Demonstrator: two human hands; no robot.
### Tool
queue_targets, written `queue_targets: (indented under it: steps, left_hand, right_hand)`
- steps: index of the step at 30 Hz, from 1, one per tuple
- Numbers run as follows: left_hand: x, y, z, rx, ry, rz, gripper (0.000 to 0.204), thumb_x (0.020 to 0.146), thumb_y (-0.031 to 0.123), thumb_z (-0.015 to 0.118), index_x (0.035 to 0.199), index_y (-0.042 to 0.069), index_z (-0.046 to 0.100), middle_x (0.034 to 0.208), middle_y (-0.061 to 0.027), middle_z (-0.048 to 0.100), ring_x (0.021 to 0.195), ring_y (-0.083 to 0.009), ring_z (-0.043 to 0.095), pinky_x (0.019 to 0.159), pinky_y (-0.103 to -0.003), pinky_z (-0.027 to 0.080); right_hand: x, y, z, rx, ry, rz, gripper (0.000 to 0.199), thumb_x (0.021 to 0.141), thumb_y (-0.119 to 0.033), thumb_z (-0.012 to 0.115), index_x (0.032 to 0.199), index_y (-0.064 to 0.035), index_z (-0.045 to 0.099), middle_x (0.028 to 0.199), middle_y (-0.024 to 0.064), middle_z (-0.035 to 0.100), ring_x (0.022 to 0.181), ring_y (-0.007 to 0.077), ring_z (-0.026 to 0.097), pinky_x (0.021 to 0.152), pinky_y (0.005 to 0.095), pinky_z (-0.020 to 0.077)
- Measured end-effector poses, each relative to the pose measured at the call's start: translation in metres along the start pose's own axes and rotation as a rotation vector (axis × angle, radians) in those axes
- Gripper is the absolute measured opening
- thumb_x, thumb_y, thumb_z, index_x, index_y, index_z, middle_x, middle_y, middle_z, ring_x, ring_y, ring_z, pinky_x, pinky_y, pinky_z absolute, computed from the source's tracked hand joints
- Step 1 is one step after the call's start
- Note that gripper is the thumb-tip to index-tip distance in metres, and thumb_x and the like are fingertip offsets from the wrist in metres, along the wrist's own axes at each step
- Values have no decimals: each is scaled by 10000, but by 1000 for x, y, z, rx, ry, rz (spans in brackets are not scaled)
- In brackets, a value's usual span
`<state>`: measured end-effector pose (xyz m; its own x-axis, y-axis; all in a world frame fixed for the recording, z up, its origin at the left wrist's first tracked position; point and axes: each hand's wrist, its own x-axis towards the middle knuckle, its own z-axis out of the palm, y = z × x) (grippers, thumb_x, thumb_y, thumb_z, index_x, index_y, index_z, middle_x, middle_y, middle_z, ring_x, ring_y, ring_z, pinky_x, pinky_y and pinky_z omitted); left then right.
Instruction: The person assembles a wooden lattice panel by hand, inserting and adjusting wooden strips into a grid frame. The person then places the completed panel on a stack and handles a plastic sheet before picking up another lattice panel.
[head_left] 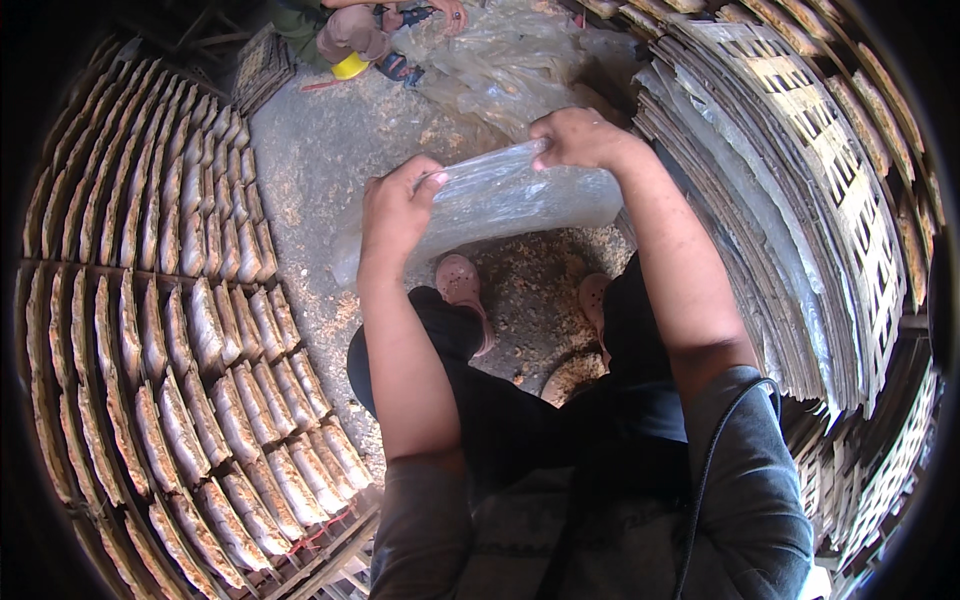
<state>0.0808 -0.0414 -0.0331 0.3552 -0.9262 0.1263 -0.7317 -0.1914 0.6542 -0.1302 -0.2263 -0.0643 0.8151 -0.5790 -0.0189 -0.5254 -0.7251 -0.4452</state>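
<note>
A clear plastic sheet (520, 205) is stretched between my two hands, out in front of my knees. My left hand (398, 205) pinches one end of its upper edge, thumb on top. The other end is gripped by my right hand (578, 138), fingers curled over it. The sheet's lower part hangs down over the floor, creased and shiny. Below it show my pink clogs (462, 283).
On the left, wooden racks hold rows of whitish-brown slabs (205, 320). To the right stands a tall stack of woven trays (800, 150) with plastic between layers. Ahead lie crumpled plastic sheets (500, 60) beside another person (355, 30). Crumbs litter the floor (300, 130).
</note>
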Motion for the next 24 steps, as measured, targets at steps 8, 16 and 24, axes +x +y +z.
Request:
queue_targets:
  steps: [8, 16, 24]
  left_hand:
    - [-3, -3, 8, 322, 303, 344, 208, 880, 185, 704, 1051, 69, 681, 888, -131, 719, 873, -237, 686, 837, -332, 490]
    - [11, 2, 45, -158, -255, -52, 193, 928, 159, 638, 1066, 26, 667, 824, -104, 705, 798, -159, 634, 800, -319, 483]
    - [7, 7, 52, -160, -99, 122, 200, 945, 173, 629, 1052, 10, 677, 852, -83, 715, 790, -144, 632, 797, -308, 484]
  right_hand:
    - [-3, 1, -15, 258, -79, 12, 328, 808, -236, 771, 1096, -89, 715, 967, 149, 721, 964, 295, 665, 874, 393, 483]
    - [-7, -39, -12, -15, -109, -88, 295, 807, -217, 751, 1093, -149, 728, 988, 119, 726, 1000, 289, 674, 899, 405, 492]
    - [-14, -21, -26, 327, -98, -71, 210, 793, -157, 774, 964, -48, 718, 800, 88, 706, 789, 174, 659, 739, 343, 486]
